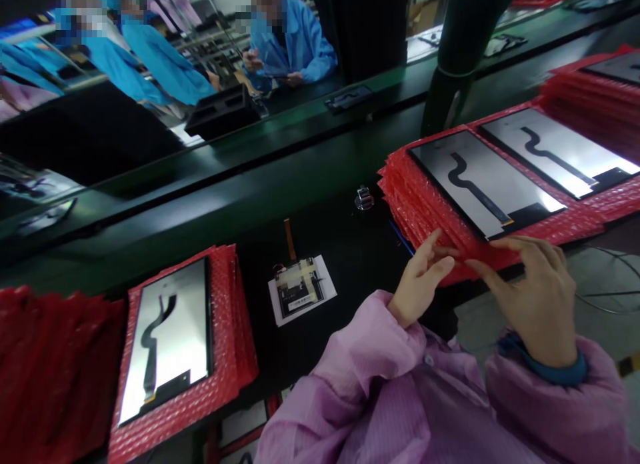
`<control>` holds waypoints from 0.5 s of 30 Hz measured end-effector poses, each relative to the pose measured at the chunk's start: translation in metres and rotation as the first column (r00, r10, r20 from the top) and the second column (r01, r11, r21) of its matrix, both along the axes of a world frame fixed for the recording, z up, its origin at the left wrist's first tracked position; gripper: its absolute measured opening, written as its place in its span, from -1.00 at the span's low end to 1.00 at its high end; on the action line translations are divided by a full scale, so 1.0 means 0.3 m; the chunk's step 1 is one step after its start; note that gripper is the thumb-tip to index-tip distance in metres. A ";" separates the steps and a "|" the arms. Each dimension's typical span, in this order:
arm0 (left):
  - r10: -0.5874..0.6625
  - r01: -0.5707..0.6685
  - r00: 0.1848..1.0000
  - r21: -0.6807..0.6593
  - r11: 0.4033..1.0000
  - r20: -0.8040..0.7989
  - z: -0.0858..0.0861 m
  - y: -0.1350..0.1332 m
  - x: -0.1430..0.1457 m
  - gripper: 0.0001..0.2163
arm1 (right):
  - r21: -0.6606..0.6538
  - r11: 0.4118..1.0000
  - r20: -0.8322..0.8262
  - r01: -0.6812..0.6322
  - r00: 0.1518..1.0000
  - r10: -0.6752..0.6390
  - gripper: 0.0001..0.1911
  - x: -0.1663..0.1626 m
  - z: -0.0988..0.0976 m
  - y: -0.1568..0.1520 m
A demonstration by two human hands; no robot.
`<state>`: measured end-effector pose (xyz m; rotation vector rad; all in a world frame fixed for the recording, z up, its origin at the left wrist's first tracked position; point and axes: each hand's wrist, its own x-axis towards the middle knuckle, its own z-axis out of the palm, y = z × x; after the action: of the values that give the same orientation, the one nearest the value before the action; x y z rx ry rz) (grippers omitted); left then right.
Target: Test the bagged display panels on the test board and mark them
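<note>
My left hand [423, 281] is at the front edge of a stack of red bubble-wrap bags [417, 201], its thumb and fingers apart. Beside it, my right hand [537, 291] has its thumb and forefinger spread at the same edge, the fingertips by the near corner of a display panel [480, 187]. Whether either hand touches the bags is hard to tell. This panel lies on the stack with its silvery back up and a black flex cable [475, 187] across it. A second display panel [560, 151] lies to its right on red bags.
Another display panel [170, 337] lies on red bags at left, beside more red bags [55, 371]. A small circuit assembly [297, 291] with an orange ribbon sits mid-table, near a small metal object [364, 199]. Across the dark green bench [210, 177], a person in blue [293, 44] holds something.
</note>
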<state>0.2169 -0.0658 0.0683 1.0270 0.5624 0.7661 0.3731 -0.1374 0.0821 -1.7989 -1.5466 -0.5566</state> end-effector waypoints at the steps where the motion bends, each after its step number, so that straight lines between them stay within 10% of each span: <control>1: -0.005 0.005 1.000 0.001 1.000 0.002 0.003 0.002 0.000 -0.40 | -0.013 1.000 0.005 0.009 1.000 -0.009 -0.51 0.004 -0.002 0.000; 9: 0.013 -0.013 1.000 -0.020 1.000 0.007 0.031 -0.007 0.012 -0.54 | 0.166 0.985 -0.085 -0.056 0.994 0.071 -0.85 0.002 0.016 0.019; 15: -0.004 0.025 0.998 -0.302 0.953 0.067 0.083 0.033 0.025 -0.58 | 0.010 0.866 0.021 -0.500 0.866 0.500 -0.89 -0.121 0.051 0.006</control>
<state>0.2242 -0.0559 0.0931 0.7187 0.5944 0.6734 0.3368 -0.1357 0.0974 -1.2979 -1.9228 -0.3262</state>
